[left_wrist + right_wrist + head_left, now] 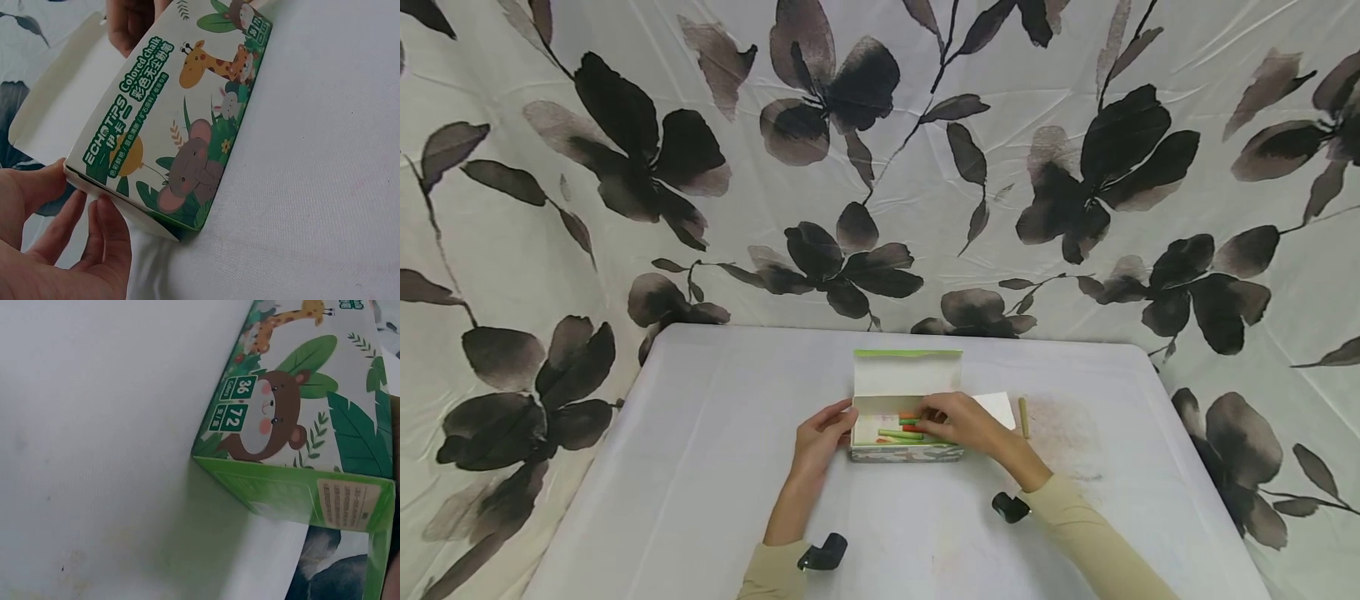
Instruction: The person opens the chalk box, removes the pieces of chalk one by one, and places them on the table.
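A chalk box [906,454], printed with cartoon animals and the words "Colored chalk", lies on the table with its lid [908,372] raised at the back. At its left end, my left hand [820,437] grips the edge, thumb at the corner and fingers by the side flap. My right hand [958,418] reaches over the right end, its bent fingers on orange, green and red chalk sticks [912,428] inside; the fingertips are partly hidden. Nearer the front lies a light green chalk stick [898,434]. In the right wrist view the box's green end [269,490] shows.
Behind my right hand lies a white card or paper [998,408], with an olive chalk stick [1023,417] beside it. Reddish chalk dust [1063,433] marks the white tablecloth [715,400] on the right. A floral cloth [880,183] hangs behind the table.
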`<state>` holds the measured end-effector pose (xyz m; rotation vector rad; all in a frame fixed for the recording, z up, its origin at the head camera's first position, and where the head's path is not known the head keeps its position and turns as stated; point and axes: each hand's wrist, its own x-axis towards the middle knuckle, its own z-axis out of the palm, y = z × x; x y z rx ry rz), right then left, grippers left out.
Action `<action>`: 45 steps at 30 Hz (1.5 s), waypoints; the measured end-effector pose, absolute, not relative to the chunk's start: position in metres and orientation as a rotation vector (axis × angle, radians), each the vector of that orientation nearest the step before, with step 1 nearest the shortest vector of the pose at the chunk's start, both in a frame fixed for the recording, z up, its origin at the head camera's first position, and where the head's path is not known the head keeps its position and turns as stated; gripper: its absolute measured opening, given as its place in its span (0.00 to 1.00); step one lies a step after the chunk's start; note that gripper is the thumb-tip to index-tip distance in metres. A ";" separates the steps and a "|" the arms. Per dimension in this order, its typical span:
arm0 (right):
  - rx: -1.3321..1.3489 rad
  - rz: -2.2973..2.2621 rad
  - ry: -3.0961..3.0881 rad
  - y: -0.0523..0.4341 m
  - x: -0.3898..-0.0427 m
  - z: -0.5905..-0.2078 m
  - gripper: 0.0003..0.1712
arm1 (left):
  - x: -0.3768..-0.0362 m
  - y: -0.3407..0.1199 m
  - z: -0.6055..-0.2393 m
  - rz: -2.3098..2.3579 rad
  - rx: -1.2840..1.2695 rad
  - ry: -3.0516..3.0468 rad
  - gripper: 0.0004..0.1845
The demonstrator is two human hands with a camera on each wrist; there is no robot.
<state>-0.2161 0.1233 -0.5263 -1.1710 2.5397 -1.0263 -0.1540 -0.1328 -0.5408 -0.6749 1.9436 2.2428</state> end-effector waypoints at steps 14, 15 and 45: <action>-1.216 -0.562 2.764 0.109 -0.212 -0.531 0.06 | -0.154 -0.135 -0.544 2.225 -0.666 1.967 0.21; -1.212 -0.541 2.760 0.108 -0.212 -0.531 0.06 | -0.153 -0.135 -0.544 2.226 -0.662 1.966 0.22; -1.048 -1.258 2.350 0.132 -0.215 -0.519 0.15 | -0.152 -0.135 -0.544 2.237 -0.661 1.955 0.22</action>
